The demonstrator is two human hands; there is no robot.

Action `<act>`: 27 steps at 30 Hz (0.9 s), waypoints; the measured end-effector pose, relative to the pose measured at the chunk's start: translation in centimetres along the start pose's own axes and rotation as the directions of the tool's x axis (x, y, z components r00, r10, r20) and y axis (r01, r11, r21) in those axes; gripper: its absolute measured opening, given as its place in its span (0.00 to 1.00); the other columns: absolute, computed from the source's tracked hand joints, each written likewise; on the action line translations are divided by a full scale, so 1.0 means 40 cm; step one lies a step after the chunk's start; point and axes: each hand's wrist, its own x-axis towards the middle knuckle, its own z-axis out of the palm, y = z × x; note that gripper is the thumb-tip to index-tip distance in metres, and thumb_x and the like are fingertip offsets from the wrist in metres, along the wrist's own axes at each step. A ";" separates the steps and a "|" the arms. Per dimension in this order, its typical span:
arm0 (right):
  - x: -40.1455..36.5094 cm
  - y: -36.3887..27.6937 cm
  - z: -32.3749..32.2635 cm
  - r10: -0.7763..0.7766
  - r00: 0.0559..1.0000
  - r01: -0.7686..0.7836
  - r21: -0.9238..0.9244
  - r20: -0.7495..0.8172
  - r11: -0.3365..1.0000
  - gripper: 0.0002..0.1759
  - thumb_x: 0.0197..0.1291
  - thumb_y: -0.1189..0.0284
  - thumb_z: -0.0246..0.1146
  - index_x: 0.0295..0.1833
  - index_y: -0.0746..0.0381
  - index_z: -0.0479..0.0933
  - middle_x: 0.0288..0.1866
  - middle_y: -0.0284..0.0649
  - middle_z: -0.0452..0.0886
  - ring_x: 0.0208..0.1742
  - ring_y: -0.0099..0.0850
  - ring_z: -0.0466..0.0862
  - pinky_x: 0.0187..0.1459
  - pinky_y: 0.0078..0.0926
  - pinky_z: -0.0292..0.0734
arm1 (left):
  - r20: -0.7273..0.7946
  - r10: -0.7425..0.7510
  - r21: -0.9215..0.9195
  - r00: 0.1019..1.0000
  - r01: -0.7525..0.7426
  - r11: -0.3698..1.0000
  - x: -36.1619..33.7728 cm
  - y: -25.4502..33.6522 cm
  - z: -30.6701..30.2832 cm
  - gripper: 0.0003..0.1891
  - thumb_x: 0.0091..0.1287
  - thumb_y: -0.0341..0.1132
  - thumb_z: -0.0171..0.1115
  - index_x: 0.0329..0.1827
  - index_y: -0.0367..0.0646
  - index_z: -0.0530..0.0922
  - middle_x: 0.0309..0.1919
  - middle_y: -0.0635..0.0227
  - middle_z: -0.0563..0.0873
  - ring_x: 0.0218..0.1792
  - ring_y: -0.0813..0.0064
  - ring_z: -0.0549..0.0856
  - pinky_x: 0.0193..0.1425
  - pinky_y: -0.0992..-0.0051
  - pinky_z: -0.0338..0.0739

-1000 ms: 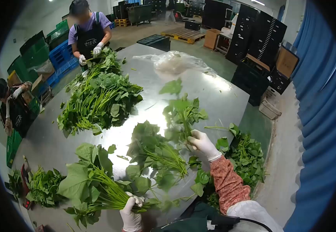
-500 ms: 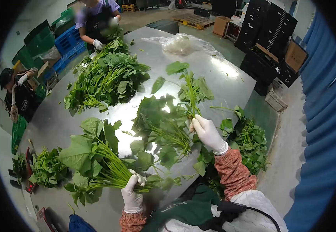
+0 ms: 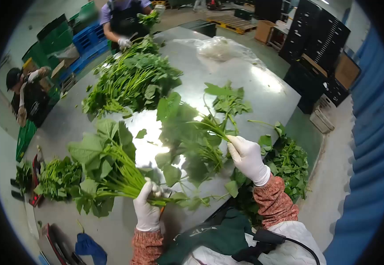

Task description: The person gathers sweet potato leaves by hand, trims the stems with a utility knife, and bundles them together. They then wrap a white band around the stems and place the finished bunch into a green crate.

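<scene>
My left hand [image 3: 148, 205], in a white glove, is closed round a thick bunch of leafy greens [image 3: 123, 170], its stem ends toward me and its broad leaves pointing away to the left. A small orange bit shows beside that palm; I cannot make out what it is. My right hand [image 3: 248, 160], also gloved, pinches a few leafy green stems [image 3: 216, 127] above the table, their tops leaning left. Between the hands lies a loose pile of greens [image 3: 201, 154]. Another small clump of greens [image 3: 231, 102] rests just beyond the right hand.
A large heap of greens [image 3: 134, 79] covers the far left of the metal table [image 3: 273, 104]. A co-worker [image 3: 125, 20] stands behind it; another person [image 3: 30, 95] is at left. Clear plastic [image 3: 220, 47], a smaller bunch [image 3: 59, 176] and a blue cloth [image 3: 90, 248] lie on the table. More greens [image 3: 291, 163] sit beyond its right edge.
My right hand's stems have swung from upright to leaning left, and a clump now lies apart beyond them. My left hand keeps its bunch. The view has shifted slightly.
</scene>
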 end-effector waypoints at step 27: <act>-0.007 -0.136 -0.007 -0.385 0.921 0.389 -0.134 0.055 0.912 0.27 0.58 0.62 0.67 0.59 0.65 0.73 0.47 0.44 0.81 0.29 0.41 0.83 0.30 0.34 0.79 | -0.015 0.057 -0.165 0.998 -0.059 0.984 0.026 0.026 -0.001 0.08 0.71 0.28 0.58 0.49 0.36 0.77 0.30 0.66 0.81 0.31 0.79 0.80 0.36 0.79 0.78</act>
